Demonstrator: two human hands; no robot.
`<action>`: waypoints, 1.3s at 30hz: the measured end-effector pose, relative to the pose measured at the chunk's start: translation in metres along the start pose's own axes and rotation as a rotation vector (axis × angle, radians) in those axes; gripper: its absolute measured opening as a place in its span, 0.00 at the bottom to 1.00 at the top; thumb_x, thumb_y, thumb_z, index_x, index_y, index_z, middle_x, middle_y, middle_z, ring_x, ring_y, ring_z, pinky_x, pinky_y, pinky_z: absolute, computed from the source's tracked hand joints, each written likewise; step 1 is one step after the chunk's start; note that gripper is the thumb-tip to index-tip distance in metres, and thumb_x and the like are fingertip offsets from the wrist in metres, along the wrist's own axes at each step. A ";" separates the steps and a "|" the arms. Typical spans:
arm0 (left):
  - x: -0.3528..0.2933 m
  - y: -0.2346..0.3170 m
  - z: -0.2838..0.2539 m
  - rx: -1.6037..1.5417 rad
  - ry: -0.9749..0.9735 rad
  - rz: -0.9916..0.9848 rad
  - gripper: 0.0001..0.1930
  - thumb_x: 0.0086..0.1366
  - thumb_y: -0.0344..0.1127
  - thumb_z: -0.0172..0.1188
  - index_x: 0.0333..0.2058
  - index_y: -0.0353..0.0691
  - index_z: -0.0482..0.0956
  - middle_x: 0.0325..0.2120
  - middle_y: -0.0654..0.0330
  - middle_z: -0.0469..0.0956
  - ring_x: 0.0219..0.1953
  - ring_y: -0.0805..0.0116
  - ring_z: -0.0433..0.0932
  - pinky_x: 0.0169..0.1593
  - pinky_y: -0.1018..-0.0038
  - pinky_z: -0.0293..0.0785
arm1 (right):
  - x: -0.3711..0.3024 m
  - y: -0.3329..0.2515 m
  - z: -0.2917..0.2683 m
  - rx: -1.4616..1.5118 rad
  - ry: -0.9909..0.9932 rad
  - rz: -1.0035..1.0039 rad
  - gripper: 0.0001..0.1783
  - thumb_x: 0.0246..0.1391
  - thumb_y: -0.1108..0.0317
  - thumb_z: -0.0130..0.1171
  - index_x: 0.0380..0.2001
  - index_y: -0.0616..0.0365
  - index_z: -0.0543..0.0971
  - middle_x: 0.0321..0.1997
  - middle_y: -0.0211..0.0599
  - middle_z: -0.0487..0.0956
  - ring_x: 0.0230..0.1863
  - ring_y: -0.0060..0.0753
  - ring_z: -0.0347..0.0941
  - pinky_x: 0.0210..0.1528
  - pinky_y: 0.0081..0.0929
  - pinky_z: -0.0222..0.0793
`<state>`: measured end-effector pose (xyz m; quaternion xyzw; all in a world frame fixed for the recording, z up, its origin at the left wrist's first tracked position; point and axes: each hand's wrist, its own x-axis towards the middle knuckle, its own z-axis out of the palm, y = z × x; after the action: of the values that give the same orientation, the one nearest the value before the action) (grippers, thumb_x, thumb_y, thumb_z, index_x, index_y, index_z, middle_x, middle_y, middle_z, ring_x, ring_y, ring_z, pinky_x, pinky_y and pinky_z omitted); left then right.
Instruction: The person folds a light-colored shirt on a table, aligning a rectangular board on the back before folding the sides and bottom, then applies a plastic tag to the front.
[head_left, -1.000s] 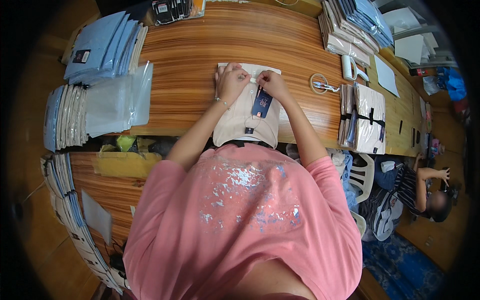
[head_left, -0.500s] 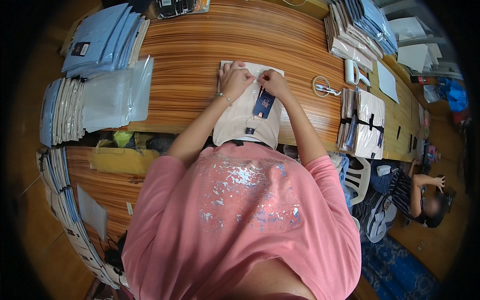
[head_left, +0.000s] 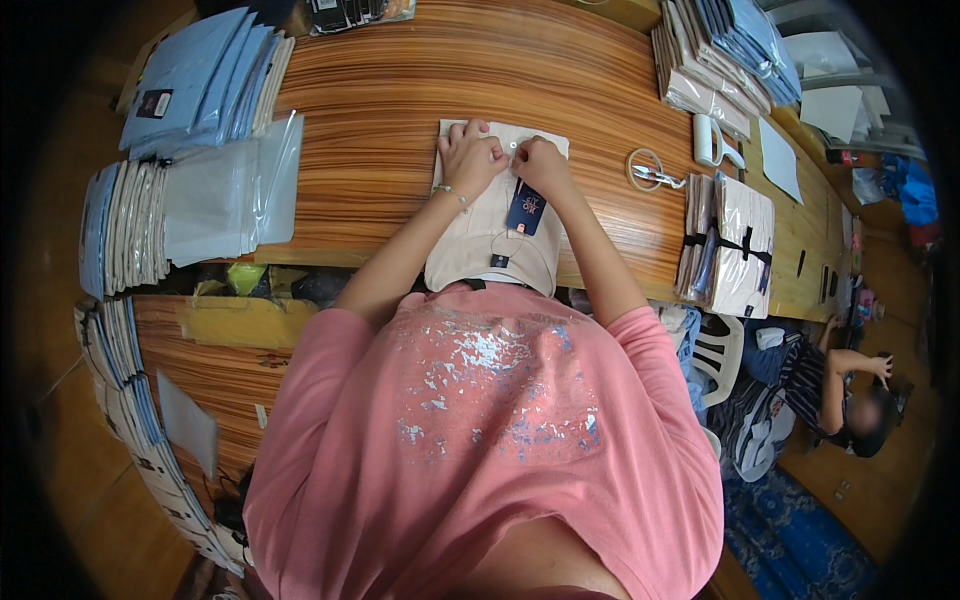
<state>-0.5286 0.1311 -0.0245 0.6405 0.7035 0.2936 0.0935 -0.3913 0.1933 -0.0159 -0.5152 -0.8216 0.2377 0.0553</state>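
A folded beige shirt lies on the table in front of me, its near end against my body. My left hand rests on its upper left part, thumb and index finger pinched together beside the row of buttons. Across a small gap, my right hand is closed too, fingertips pressed down at the same button strip; what exactly they grip is hidden. A white button shows between the hands. Below the right hand lies a navy hang tag, and a smaller dark tag on a thin cord sits nearer me.
Stacks of bagged blue shirts and clear plastic sleeves stand at left. On the right are a tape roll, scissors, a white handled tool and strapped bundles. Another person sits at far right.
My fingertips have shifted slightly at the button strip, and a button now shows between them. The navy tag has turned a little. The view has shifted slightly.
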 end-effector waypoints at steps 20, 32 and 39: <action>-0.004 -0.018 0.004 -0.066 -0.089 0.018 0.15 0.49 0.47 0.64 0.31 0.49 0.71 0.47 0.62 0.64 0.49 0.57 0.60 0.49 0.61 0.52 | 0.016 0.028 0.012 0.248 -0.100 0.005 0.08 0.35 0.67 0.63 0.19 0.57 0.74 0.22 0.40 0.77 0.28 0.40 0.74 0.29 0.32 0.68; 0.004 -0.024 0.007 -0.059 -0.255 -0.052 0.16 0.49 0.49 0.64 0.31 0.50 0.71 0.49 0.62 0.62 0.51 0.56 0.58 0.52 0.59 0.51 | 0.016 0.026 0.013 0.167 -0.097 -0.034 0.09 0.34 0.66 0.64 0.19 0.57 0.75 0.22 0.40 0.77 0.28 0.40 0.74 0.31 0.33 0.69; 0.010 -0.026 0.008 -0.056 -0.306 -0.057 0.16 0.48 0.48 0.65 0.30 0.50 0.70 0.48 0.63 0.62 0.52 0.55 0.56 0.53 0.56 0.49 | 0.017 0.013 0.009 0.011 -0.076 0.028 0.10 0.36 0.63 0.64 0.23 0.54 0.76 0.27 0.39 0.78 0.33 0.41 0.75 0.33 0.33 0.69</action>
<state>-0.5481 0.1434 -0.0426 0.6547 0.6903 0.2096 0.2256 -0.3912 0.2104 -0.0322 -0.5171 -0.8144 0.2625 0.0238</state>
